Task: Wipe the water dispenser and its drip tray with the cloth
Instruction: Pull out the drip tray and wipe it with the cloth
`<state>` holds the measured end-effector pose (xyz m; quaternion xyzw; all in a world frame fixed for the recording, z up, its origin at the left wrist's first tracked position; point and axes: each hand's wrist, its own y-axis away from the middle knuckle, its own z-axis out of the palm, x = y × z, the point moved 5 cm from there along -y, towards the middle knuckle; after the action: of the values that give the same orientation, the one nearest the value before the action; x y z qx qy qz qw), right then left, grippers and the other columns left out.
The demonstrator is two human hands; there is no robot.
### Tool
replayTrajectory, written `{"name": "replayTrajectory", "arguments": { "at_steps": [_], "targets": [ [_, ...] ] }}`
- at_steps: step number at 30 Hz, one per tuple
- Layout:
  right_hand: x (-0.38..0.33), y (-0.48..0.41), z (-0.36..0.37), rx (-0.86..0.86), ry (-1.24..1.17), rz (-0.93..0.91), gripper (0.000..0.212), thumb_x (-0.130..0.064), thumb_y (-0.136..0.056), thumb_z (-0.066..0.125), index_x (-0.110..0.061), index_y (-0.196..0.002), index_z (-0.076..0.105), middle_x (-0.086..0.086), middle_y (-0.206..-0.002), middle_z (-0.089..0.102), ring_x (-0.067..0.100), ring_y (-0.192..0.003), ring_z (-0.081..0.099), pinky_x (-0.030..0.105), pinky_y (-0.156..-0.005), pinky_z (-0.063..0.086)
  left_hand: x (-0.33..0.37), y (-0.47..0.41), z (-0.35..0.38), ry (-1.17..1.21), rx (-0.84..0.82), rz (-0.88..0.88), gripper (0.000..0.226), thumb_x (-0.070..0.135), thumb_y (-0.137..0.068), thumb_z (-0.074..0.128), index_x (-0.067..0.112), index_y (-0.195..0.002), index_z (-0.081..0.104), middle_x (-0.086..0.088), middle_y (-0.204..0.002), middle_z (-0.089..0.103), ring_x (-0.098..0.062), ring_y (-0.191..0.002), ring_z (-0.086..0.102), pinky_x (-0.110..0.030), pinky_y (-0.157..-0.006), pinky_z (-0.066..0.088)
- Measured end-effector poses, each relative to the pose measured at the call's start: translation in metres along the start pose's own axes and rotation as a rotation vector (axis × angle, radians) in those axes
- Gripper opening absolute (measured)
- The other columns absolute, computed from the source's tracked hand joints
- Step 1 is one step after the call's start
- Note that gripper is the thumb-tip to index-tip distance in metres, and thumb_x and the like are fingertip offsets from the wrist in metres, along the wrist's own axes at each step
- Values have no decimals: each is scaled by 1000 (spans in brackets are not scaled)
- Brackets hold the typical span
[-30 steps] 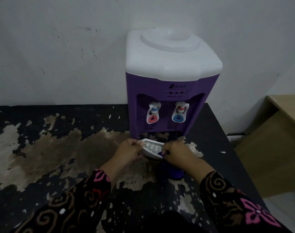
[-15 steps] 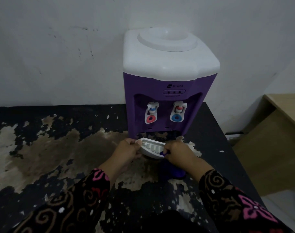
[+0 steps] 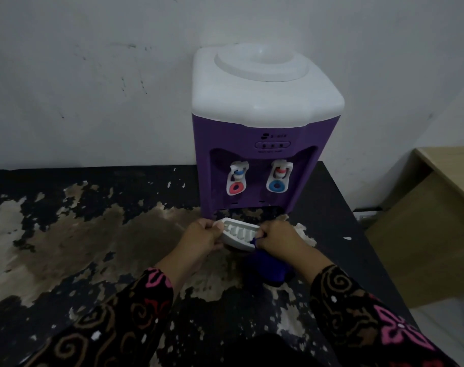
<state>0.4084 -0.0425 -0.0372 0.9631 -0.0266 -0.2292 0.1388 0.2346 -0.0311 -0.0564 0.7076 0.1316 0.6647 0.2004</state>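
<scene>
A white drip tray (image 3: 240, 234) is held at both ends just in front of a purple-and-white water dispenser (image 3: 262, 133), which is set against a white wall (image 3: 93, 75) at the back edge of a black table (image 3: 67, 234) w/ badly peeled, brownish patches. The tray is gripped at its left end by the left hand (image 3: 203, 238), thumb on the rim & fingers curled underneath, and at its right end by the right hand (image 3: 278, 238), fingers closed over the edge. A dark blue cloth (image 3: 268, 268) is pinched in the same right hand against the tray, w/ most of it hanging down to the tabletop below the wrist. The tray is tilted, near side lower, its slotted grille facing up; it is seen apart from the dispenser's base, beside the open recess at the bottom of the unit. Two white taps are seen in the front recess: one w/ a red ring (image 3: 236, 188) on the left, one w/ a blue ring (image 3: 276, 186) on the right. Both forearms are covered by dark patterned sleeves (image 3: 358, 308) w/ pink & brown motifs. A light wooden desk (image 3: 424, 229) is seen at the right, off the table's end.
</scene>
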Motion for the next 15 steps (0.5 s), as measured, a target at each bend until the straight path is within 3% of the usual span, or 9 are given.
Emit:
{"name": "replayTrajectory", "arguments": {
  "at_steps": [3,7,9,11,15],
  "targets": [
    [-3,-9,-5,46,-70,105,21,-12,-80,59,0,-97,64,16,-105,67,29,-100,60,38,-94,46,4,2,4,-43,-11,34,23,17,-94,51,-1,-107,56,-10,-98,59,-14,-81,59,-18,-61,54],
    [3,-11,-9,131,-218,222,19,-10,-81,59,3,-94,63,17,-105,67,29,-99,61,28,-80,47,7,3,6,-45,-4,39,26,15,-94,50,-4,-111,55,-14,-105,57,-17,-88,58,-21,-66,54],
    [3,-9,-3,34,-221,218,10,-10,-81,60,0,-83,61,17,-109,66,28,-103,59,28,-91,43,7,3,6,-54,9,40,26,15,-95,50,-4,-112,54,-14,-105,57,-18,-88,58,-19,-64,53],
    [0,-5,1,-91,-194,208,18,-12,-80,63,-11,-66,53,16,-115,63,28,-110,55,30,-102,39,7,4,6,-56,15,40,26,14,-94,50,-4,-112,54,-15,-105,58,-18,-87,58,-18,-64,52],
    [3,-11,-9,-30,-313,271,21,-11,-77,66,-13,-63,50,11,-93,60,24,-90,55,28,-75,44,7,5,6,-72,5,47,27,14,-95,50,-6,-113,54,-18,-108,57,-23,-94,57,-22,-69,53]
  ]
}}
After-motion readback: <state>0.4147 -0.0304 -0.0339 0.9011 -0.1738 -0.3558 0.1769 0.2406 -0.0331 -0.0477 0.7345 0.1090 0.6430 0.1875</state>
